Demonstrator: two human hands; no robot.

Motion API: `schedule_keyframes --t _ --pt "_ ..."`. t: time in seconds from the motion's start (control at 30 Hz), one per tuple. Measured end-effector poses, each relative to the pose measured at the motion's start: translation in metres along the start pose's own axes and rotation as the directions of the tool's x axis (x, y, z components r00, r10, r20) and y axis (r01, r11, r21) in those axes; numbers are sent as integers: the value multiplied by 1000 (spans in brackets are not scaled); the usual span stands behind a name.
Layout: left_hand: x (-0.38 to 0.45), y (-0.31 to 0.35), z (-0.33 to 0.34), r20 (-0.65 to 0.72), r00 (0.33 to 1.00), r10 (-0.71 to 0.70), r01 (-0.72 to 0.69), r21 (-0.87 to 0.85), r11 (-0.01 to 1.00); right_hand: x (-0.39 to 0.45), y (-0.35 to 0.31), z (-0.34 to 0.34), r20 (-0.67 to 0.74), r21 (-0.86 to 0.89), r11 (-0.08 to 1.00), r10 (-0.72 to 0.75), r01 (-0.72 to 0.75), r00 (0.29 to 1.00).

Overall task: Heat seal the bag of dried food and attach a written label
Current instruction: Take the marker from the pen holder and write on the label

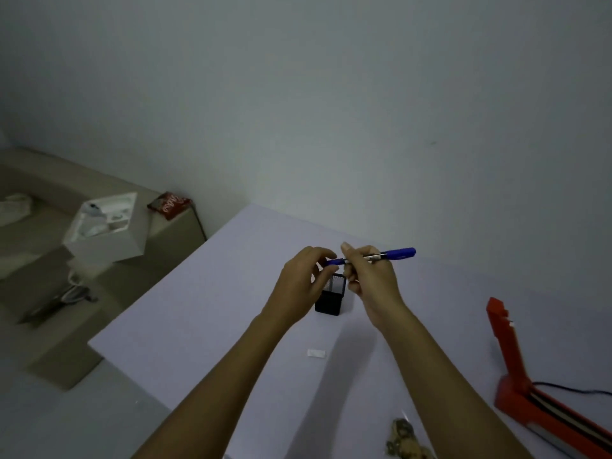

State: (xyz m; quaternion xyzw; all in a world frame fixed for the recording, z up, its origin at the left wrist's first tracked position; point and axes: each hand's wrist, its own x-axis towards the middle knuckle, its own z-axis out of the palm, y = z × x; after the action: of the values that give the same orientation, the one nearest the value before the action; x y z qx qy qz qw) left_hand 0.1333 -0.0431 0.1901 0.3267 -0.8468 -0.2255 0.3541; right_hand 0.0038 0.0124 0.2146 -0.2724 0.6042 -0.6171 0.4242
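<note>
Marker pen [377, 256] is held roughly level above the tabletop [205, 313], long axis left-right with its blue end pointing right, barrel pinched by right hand [371, 276] fingers, cap end pinched by left hand [299, 283].

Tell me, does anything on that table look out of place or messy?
Nothing looks spilled or broken. The red heat sealer has its arm raised open at the table's right side, and the bag of dried food lies at the near edge. Both hands, left hand and right hand, hold the blue pen above a black pen cup.
</note>
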Motion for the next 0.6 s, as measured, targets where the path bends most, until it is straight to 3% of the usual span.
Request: schedule_keyframes --t 0.23,0.4,0.5,0.6 --pt "-25 37 -39 94 995 -23 12 116 993 -38 -21 -3 67 12 999 -30 30 997" --pt "-23 60 -58 155 984 -86 97 -63 993 -42 -36 -7 43 95 993 -68 64 997" --pt "-39 22 -98 19 969 -248 245 -241 939 -26 -54 -55 -164 353 930 -40 97 986" --pt "-54 -28 -133 -23 930 -367 357 -184 916 -21 -74 -87 -149 311 938 -112 154 982"
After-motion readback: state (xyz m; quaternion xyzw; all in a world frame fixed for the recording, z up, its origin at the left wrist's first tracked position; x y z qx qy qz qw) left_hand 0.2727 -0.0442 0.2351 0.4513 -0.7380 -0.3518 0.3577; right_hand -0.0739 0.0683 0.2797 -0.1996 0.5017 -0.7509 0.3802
